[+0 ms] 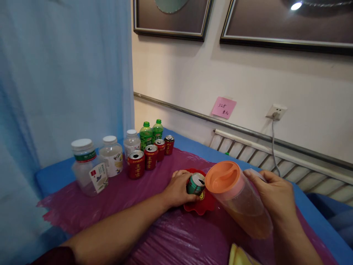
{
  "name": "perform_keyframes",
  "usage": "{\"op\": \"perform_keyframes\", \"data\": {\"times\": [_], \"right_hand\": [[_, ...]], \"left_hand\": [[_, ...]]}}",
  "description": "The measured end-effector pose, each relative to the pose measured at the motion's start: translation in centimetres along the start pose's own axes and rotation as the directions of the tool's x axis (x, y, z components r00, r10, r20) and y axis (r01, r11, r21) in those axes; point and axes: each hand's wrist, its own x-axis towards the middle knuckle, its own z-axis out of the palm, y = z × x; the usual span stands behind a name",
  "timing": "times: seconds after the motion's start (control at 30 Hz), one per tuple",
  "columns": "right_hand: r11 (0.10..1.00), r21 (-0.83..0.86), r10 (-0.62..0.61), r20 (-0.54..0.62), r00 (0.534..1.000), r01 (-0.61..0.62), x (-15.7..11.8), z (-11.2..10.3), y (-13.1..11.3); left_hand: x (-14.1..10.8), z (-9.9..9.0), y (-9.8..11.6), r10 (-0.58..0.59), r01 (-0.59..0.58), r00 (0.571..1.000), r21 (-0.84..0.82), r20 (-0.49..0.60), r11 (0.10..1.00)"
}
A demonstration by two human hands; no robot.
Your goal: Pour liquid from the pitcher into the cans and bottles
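Note:
My left hand (179,189) is wrapped round a green drink can (196,184) that has an open top. The can stands on or just above a red scalloped dish (201,208); its base is hidden. In my right hand (275,191) is a clear plastic pitcher (245,209), gripped by its handle. The pitcher has an orange lid (223,176) and brownish liquid inside. It leans left, its lid end close beside the can's opening. Whether liquid is flowing between them I cannot tell.
Several red cans (136,165) stand left of the dish. Behind them are green bottles (146,136) and clear white-lidded jars (89,173). A purple plastic sheet (165,232) covers the blue surface. A yellow cloth-like item (239,255) lies at the front. A radiator (248,152) runs along the wall.

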Motion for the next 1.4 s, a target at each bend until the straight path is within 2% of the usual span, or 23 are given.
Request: {"op": "perform_keyframes", "data": {"times": [0.33, 1.4], "right_hand": [[0.999, 0.002, 0.039, 0.018, 0.999, -0.039, -0.04, -0.03, -0.02], [0.999, 0.013, 0.031, 0.014, 0.999, -0.032, -0.02, -0.03, 0.13]], "left_hand": [[-0.03, -0.14, 0.19, 0.000, 0.000, 1.000, -0.005, 0.021, 1.000], [-0.02, -0.01, 0.34, 0.007, -0.007, 1.000, -0.003, 0.010, 1.000]]}}
